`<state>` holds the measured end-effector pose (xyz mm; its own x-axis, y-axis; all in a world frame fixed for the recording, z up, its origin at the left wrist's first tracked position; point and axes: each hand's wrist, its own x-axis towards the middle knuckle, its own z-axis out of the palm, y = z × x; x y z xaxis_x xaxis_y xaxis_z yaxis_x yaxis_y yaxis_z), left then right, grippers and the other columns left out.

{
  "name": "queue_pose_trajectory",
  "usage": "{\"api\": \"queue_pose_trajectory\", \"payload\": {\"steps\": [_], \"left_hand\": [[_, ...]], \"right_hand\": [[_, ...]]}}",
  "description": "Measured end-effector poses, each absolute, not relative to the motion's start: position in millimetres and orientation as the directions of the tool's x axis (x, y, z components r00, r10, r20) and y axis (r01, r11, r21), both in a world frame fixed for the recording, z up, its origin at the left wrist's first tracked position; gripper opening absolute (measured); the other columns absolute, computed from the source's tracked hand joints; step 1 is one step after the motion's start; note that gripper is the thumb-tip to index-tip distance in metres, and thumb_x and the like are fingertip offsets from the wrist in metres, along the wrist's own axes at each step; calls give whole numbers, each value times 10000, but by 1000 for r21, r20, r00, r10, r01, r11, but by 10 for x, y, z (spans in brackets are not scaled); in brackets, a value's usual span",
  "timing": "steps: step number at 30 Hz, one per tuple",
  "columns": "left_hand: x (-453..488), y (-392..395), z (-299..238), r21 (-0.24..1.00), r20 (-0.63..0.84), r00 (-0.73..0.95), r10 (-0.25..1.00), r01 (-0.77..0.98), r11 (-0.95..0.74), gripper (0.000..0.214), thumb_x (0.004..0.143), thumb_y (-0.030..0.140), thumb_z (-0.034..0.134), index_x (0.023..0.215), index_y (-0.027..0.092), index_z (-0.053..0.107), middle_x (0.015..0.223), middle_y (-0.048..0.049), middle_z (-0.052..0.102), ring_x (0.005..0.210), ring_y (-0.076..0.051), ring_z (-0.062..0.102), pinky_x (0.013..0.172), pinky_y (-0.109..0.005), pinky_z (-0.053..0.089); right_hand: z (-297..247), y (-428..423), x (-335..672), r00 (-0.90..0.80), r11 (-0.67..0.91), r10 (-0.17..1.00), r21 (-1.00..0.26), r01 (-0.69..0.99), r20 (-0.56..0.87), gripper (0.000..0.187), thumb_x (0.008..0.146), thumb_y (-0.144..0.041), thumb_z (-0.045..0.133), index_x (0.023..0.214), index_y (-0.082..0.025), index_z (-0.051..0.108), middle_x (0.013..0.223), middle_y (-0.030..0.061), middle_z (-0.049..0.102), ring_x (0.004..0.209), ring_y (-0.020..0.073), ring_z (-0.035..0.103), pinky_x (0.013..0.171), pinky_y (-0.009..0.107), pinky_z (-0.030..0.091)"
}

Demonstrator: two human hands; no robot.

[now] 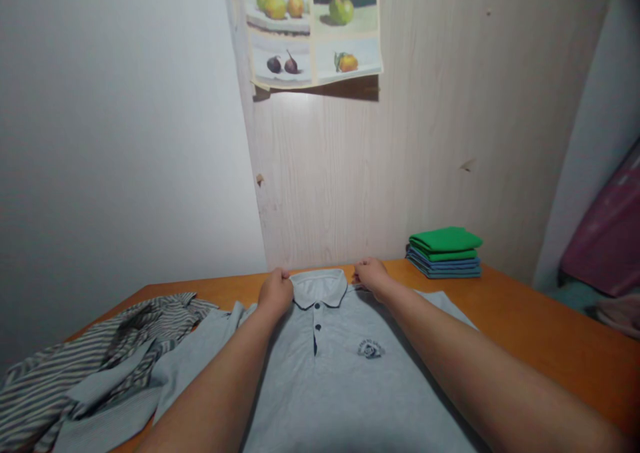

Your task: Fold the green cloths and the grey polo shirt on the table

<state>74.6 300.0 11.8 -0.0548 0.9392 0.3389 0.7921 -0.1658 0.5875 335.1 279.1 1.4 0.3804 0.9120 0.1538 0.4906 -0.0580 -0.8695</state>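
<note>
Grey polo shirt [330,373]: face-up on desk [530,333].
Left hand [276,296]: closed, pinching beside collar [320,287].
Right hand [371,274]: curled, apparently pinching opposite side.
Collar: between hands, seemingly being straightened; next likely needing even pull.

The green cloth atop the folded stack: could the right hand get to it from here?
Probably yes: nothing visible lies between the right hand and the green cloth, though that hand seems to pinch the grey shirt.
</note>
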Motion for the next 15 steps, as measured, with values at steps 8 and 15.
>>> {"api": "queue_pose_trajectory", "payload": {"steps": [8,15], "left_hand": [[321,2968,84,456,230,-57,971,888,-56,50,772,243,607,812,223,629,918,-108,734,902,-286,665,731,-328,443],[238,3220,122,509,162,-22,987,858,-65,80,692,184,625,624,213,595,618,-57,645,656,-226,616,590,-289,403]], "right_hand": [[2,2923,3670,317,-153,938,-657,738,138,43,684,-179,666,653,-179,635,667,60,643,675,179,594,577,249,369],[-62,2862,3727,158,-70,986,-715,695,57,102,709,-215,628,620,-173,605,525,-27,516,473,104,444,472,224,291]]}}
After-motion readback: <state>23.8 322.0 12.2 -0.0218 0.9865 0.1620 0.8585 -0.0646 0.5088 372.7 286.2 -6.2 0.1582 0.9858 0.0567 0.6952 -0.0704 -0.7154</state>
